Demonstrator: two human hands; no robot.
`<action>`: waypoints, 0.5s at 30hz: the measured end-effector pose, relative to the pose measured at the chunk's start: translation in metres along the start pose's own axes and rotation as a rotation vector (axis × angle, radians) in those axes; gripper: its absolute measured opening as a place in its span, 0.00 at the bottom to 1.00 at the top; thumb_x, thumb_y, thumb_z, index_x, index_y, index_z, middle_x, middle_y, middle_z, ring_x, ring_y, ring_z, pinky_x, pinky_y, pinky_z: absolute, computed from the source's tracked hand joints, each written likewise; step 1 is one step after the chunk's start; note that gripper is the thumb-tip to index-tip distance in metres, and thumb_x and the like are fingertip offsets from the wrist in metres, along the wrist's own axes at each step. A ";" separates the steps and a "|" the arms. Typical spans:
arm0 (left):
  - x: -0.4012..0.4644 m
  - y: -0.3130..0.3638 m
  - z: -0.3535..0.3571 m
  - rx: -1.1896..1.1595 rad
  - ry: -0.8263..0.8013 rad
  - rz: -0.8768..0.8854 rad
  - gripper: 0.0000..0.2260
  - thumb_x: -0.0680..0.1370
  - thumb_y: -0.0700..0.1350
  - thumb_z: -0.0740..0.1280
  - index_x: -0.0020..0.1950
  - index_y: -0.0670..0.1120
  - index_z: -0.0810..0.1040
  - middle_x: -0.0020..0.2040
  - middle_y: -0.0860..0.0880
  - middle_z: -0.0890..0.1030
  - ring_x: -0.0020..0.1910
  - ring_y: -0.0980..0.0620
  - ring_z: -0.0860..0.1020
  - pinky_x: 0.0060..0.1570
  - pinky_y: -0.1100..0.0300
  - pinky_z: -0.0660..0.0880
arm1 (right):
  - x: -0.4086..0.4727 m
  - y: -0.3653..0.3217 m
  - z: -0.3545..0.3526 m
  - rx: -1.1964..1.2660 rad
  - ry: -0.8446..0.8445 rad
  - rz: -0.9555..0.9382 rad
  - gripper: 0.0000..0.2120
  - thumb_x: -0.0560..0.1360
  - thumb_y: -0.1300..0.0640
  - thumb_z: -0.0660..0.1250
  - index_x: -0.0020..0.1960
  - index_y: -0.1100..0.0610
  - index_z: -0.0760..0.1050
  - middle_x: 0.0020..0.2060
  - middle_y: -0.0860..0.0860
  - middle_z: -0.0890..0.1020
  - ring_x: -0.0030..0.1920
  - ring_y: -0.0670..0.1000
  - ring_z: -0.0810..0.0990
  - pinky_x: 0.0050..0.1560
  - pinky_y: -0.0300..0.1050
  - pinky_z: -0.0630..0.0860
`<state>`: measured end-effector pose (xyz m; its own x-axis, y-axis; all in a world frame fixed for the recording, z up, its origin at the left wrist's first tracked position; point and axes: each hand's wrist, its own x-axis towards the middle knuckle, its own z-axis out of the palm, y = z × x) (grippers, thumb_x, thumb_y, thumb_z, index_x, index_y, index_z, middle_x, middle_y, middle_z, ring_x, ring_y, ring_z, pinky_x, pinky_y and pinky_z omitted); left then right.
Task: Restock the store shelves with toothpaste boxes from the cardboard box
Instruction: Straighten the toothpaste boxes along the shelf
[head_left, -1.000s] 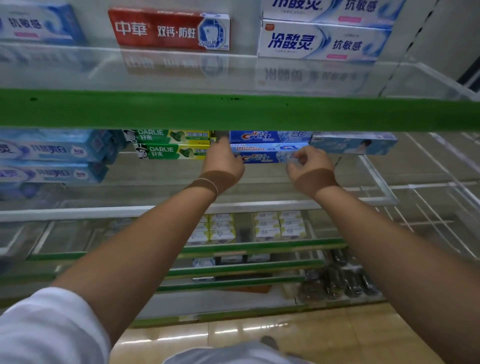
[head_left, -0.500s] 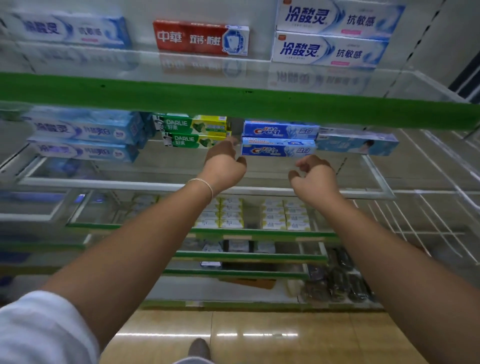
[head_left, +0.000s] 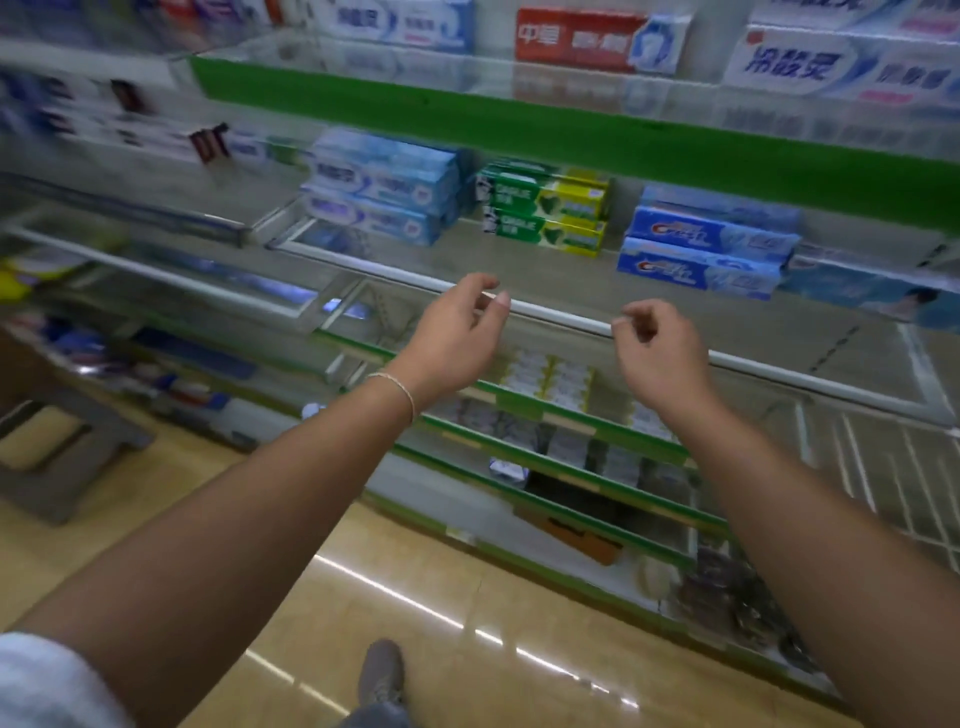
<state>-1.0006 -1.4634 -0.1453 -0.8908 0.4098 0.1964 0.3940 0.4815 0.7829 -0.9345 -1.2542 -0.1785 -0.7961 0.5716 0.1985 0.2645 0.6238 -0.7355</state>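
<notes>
Both our left hand (head_left: 451, 332) and right hand (head_left: 655, 347) hang loosely curled and hold nothing, in front of the shelf rail, with the 2 stacked blue rectangular toothpaste boxes (head_left: 704, 254) lying lengthwise up-right, nearer the right hand, and no cardboard box in view.
</notes>
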 end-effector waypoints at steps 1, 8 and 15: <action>-0.004 -0.004 -0.014 0.008 0.032 -0.007 0.17 0.83 0.48 0.60 0.69 0.41 0.72 0.47 0.48 0.76 0.46 0.48 0.76 0.47 0.60 0.70 | -0.001 -0.012 0.008 0.011 -0.022 -0.022 0.14 0.79 0.51 0.64 0.62 0.56 0.76 0.54 0.54 0.80 0.55 0.54 0.78 0.58 0.48 0.73; -0.043 -0.062 -0.138 0.070 0.251 -0.173 0.18 0.82 0.49 0.61 0.70 0.43 0.71 0.53 0.50 0.76 0.50 0.51 0.76 0.52 0.62 0.70 | -0.012 -0.130 0.093 0.108 -0.180 -0.227 0.15 0.81 0.51 0.62 0.63 0.57 0.76 0.52 0.54 0.81 0.54 0.55 0.78 0.57 0.48 0.73; -0.091 -0.147 -0.278 0.116 0.444 -0.338 0.18 0.82 0.52 0.60 0.69 0.45 0.71 0.52 0.49 0.77 0.54 0.49 0.76 0.54 0.56 0.72 | -0.055 -0.266 0.215 0.173 -0.348 -0.393 0.15 0.81 0.52 0.61 0.61 0.59 0.77 0.47 0.52 0.81 0.53 0.56 0.79 0.56 0.49 0.73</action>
<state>-1.0405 -1.7863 -0.1143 -0.9715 -0.1347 0.1950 0.0704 0.6215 0.7802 -1.0778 -1.5662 -0.1330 -0.9576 0.0848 0.2752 -0.1590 0.6409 -0.7510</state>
